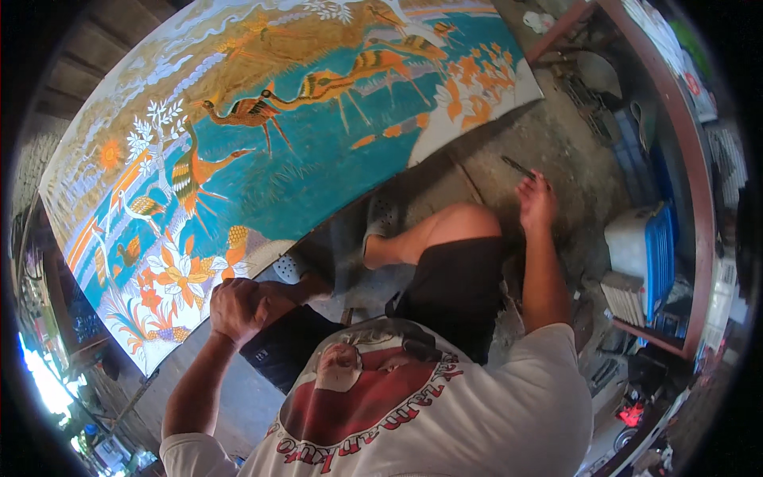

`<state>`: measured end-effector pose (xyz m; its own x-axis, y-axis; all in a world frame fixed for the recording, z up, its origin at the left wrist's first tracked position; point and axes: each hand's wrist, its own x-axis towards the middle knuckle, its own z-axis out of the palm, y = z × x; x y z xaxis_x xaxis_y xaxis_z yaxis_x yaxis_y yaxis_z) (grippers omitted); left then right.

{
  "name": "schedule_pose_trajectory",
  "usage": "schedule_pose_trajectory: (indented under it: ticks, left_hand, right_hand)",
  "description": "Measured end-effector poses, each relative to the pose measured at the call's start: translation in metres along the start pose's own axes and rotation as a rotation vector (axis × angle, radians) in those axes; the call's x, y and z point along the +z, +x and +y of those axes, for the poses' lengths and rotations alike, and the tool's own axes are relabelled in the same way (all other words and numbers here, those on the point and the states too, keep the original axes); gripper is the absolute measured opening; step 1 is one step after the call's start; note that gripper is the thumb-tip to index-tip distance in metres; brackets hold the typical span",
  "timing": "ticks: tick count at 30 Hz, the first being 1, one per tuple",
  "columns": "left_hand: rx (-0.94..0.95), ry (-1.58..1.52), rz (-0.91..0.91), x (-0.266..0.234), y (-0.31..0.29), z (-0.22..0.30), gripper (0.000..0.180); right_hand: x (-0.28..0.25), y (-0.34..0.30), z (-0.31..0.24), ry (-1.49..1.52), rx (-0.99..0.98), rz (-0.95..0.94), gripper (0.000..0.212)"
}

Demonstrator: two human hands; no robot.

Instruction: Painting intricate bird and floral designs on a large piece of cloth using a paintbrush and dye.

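My right hand is raised to the right of my bent knee, its fingers closed on one end of a slim dark pen-like tool. The tool points up and left, apart from the painting; its exact kind is too small to tell. My left hand lies on my left knee, fingers bent loosely over it with nothing in them. Close beyond that hand is a large painted panel, tilted across the view. On it are teal water, long-necked brown and orange birds, orange and white flowers, and unpainted white patches.
At the right stands a reddish-brown wooden frame. By it are a white container with a blue lid and a pale block-shaped stack. My feet, in pale clogs, are beneath the panel's near edge. Assorted clutter lines the lower right.
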<state>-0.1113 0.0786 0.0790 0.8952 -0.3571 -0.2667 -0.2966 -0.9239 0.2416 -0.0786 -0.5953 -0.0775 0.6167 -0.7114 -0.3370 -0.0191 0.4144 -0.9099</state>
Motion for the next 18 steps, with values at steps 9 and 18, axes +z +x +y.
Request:
schedule_pose_trajectory:
  ticks: [9, 18]
  left_hand:
    - [0.221, 0.049, 0.146, 0.03, -0.011, -0.003, 0.061]
    - [0.214, 0.167, 0.18, 0.041, -0.02, -0.013, 0.06]
  right_hand:
    - [-0.332, -0.077, 0.028, -0.157, 0.261, 0.318, 0.032]
    - [-0.366, -0.107, 0.081, -0.662, 0.296, 0.472, 0.032]
